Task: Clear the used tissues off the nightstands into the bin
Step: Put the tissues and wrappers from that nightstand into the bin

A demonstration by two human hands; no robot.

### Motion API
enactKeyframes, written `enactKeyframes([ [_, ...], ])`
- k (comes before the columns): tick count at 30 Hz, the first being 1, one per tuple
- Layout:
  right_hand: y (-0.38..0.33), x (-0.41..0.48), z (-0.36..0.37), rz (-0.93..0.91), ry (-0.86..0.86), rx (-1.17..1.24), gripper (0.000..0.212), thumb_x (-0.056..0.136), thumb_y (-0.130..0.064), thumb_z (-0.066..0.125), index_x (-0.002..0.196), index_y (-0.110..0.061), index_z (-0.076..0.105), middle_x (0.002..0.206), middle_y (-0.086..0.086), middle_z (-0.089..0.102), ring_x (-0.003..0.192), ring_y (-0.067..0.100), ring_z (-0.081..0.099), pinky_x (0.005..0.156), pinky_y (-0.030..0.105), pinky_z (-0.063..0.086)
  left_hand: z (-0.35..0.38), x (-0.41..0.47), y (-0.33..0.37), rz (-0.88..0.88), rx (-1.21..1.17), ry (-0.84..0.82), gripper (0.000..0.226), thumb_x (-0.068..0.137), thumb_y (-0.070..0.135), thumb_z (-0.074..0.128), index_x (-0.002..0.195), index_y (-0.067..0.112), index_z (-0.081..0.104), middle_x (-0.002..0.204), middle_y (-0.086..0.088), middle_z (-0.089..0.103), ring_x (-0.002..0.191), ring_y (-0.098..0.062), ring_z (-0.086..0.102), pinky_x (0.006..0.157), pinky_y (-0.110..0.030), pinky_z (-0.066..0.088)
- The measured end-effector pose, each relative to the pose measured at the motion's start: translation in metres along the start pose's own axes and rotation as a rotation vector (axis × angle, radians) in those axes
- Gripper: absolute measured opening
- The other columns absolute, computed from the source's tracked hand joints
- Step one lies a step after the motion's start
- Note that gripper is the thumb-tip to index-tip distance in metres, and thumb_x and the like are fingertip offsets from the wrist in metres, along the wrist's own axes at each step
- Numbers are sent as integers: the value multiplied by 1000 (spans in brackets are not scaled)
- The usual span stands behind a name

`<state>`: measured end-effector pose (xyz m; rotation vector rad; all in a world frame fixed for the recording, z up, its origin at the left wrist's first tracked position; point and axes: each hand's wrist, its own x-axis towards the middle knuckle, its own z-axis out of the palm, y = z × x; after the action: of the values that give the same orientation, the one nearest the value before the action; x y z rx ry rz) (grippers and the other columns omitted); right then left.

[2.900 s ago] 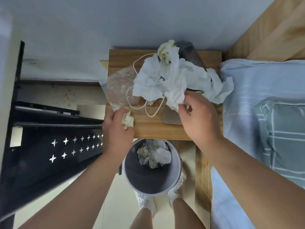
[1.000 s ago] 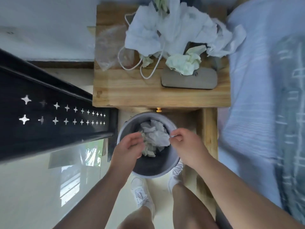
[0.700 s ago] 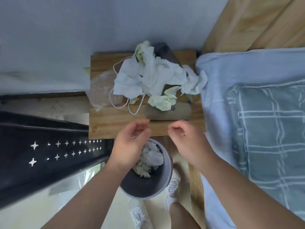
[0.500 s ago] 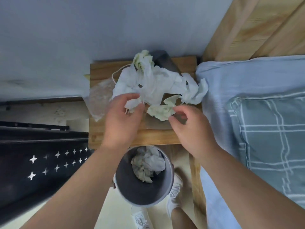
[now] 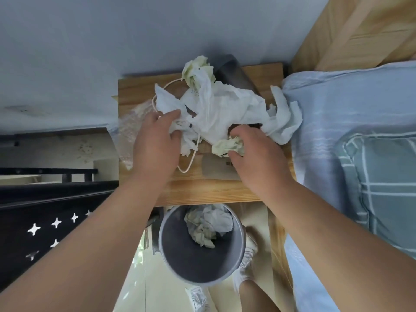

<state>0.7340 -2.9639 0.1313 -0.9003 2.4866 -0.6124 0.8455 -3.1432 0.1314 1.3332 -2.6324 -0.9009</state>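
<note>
Wooden table (image 5: 202, 190) carrying tissue pile (image 5: 225, 109); grey bin (image 5: 191, 266) on floor below front edge, crumpled tissues inside.
Fingers of left hand (image 5: 155, 143) grip white tissue (image 5: 186, 143) at pile's edge; fingers of right hand (image 5: 258, 158) curl round pale-green tissue ball (image 5: 227, 146) beside pile.

Home bedroom: wooden nightstand (image 5: 202, 190) beside a bed (image 5: 319, 113) with blue sheet, checked pillow (image 5: 382, 188), wooden headboard (image 5: 360, 25).

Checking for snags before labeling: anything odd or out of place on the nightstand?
Yes. A white cord loops through the tissue pile that the left hand grips, so it may get dragged along. One tissue spills over the nightstand edge against the bed.
</note>
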Motion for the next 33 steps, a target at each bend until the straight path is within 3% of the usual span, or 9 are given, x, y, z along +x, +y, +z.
enactKeyframes([
  [5, -6, -12, -12, -25, 79, 50, 23, 95, -19, 70, 117, -18, 65, 103, -1, 66, 89, 21, 63, 67, 36, 50, -14, -2, -2, -68, -175, 111, 32, 103, 23, 63, 132, 33, 71, 135, 6, 58, 130, -19, 60, 112, -33, 45],
  [8, -11, -22, -21, -21, 112, 87, 24, 94, -19, 70, 118, -17, 66, 105, -2, 69, 90, 17, 62, 67, 29, 45, -23, -15, 1, -92, -349, 86, 29, 104, 25, 61, 128, 38, 73, 122, 25, 59, 120, -11, 65, 100, -46, 59],
  [12, -19, -36, -32, 5, 144, 161, 24, 93, -22, 73, 116, -20, 67, 104, -7, 69, 86, 8, 57, 67, 21, 42, -38, -39, 9, -117, -496, 152, 29, 103, 25, 62, 118, 48, 71, 117, 34, 63, 110, 22, 57, 90, -12, 53],
  [14, -24, -46, -36, 16, 169, 214, 24, 91, -24, 75, 113, -23, 67, 102, -11, 69, 82, 4, 56, 67, 16, 45, -46, -55, 12, -148, -563, 167, 31, 103, 27, 63, 110, 56, 70, 117, 32, 68, 112, 18, 59, 94, -14, 50],
  [16, -29, -59, -36, 37, 175, 278, 24, 91, -25, 76, 113, -26, 67, 104, -12, 71, 86, 7, 62, 74, 24, 55, -52, -77, 12, -171, -582, 151, 35, 103, 28, 63, 102, 63, 67, 117, 33, 69, 113, 16, 60, 96, -18, 49],
  [21, -31, -104, -18, 115, 144, 425, 28, 90, -26, 78, 114, -31, 66, 111, -15, 72, 97, 14, 71, 84, 43, 62, -50, -139, -11, -267, -644, 130, 25, 100, 26, 68, 104, 50, 74, 114, 19, 74, 106, 7, 67, 91, -19, 52],
  [24, -28, -132, 2, 163, 107, 518, 27, 87, -34, 77, 112, -38, 66, 112, -23, 72, 101, 6, 70, 87, 31, 61, -39, -172, -34, -342, -673, 113, 23, 97, 25, 72, 95, 47, 76, 103, 18, 75, 97, 5, 69, 78, -7, 50],
  [28, -17, -161, 35, 235, 89, 556, 28, 79, -47, 71, 107, -44, 65, 108, -31, 70, 99, -5, 68, 79, 12, 55, -9, -207, -72, -486, -713, 37, 17, 98, 27, 70, 101, 42, 76, 102, 12, 73, 88, -13, 70, 77, -40, 59],
  [33, 5, -180, 85, 321, 29, 554, 24, 78, -46, 71, 100, -49, 63, 101, -28, 72, 91, -6, 70, 73, 20, 52, 36, -228, -115, -499, -553, -83, 26, 96, 25, 64, 92, 49, 70, 109, 17, 75, 90, -2, 69, 65, -15, 47],
])
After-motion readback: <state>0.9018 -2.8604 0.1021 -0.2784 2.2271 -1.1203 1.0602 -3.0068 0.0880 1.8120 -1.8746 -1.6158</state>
